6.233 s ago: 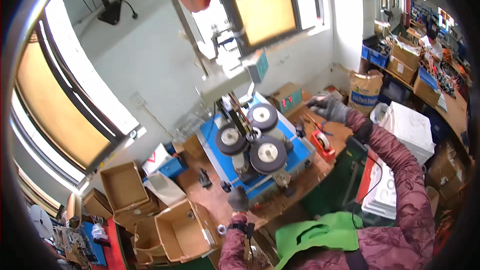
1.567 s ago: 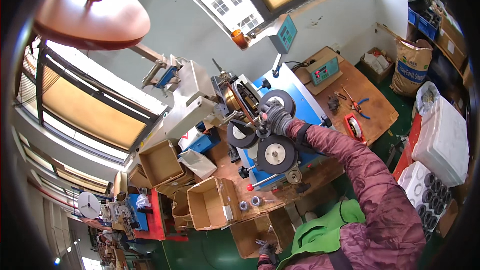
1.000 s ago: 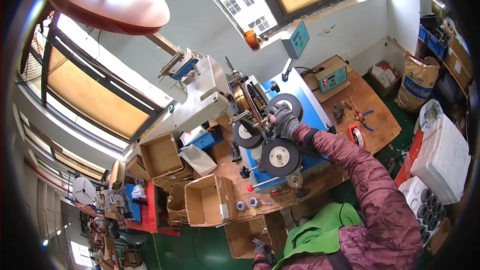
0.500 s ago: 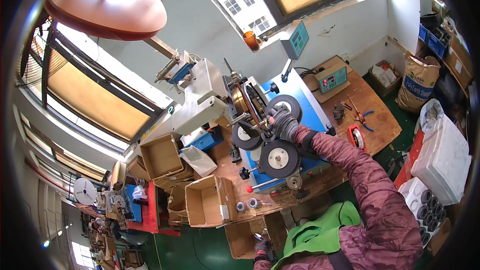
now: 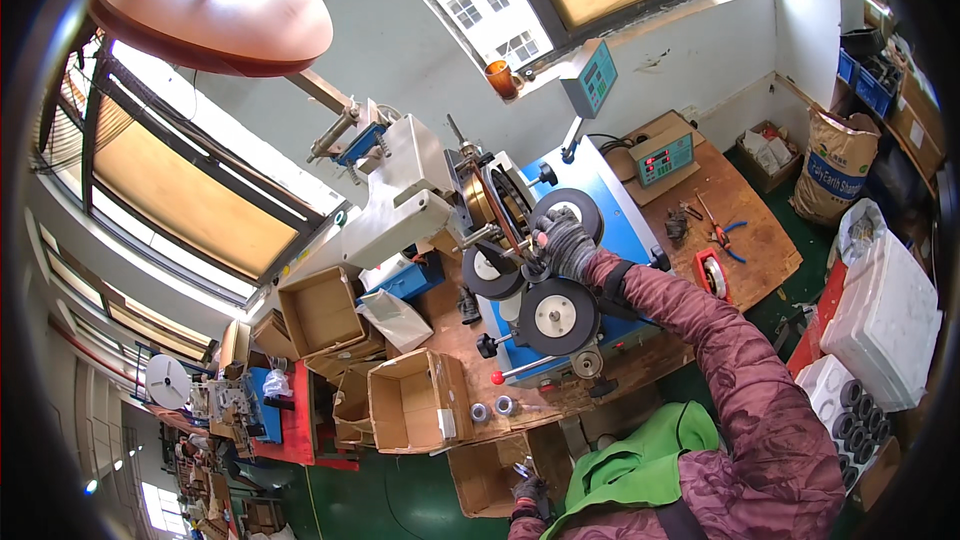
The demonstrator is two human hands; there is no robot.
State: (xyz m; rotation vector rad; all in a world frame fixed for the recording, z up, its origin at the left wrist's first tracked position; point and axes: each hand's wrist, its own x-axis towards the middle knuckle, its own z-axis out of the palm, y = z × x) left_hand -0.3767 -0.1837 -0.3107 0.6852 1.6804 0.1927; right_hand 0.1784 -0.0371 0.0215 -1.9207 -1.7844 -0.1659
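Note:
My right hand [image 5: 567, 244], in a dark grey glove, reaches onto a winding machine [image 5: 645, 243] with a blue top. Its fingers are closed at the middle of the black rubber rollers [image 5: 556, 318], close to the upright ring [image 5: 510, 210]; what they grip there is hidden. Low in the view, my left hand [image 5: 531, 489], also gloved, is closed around a small silvery piece [image 5: 522, 470] over an open cardboard box [image 5: 480, 480]. That piece is too small to name exactly.
Two small grey ring coils [image 5: 506, 406] stand on the wooden bench beside another open cardboard box [image 5: 408, 402]. Pliers [image 5: 722, 236] and a red tape dispenser [image 5: 712, 275] lie to the right. A control box [image 5: 666, 159] with a lit display sits behind; white foam boxes [image 5: 885, 315] stand far right.
My left hand and the silvery piece have shifted slightly to the right and tilted a little. My right hand stays in place on the machine.

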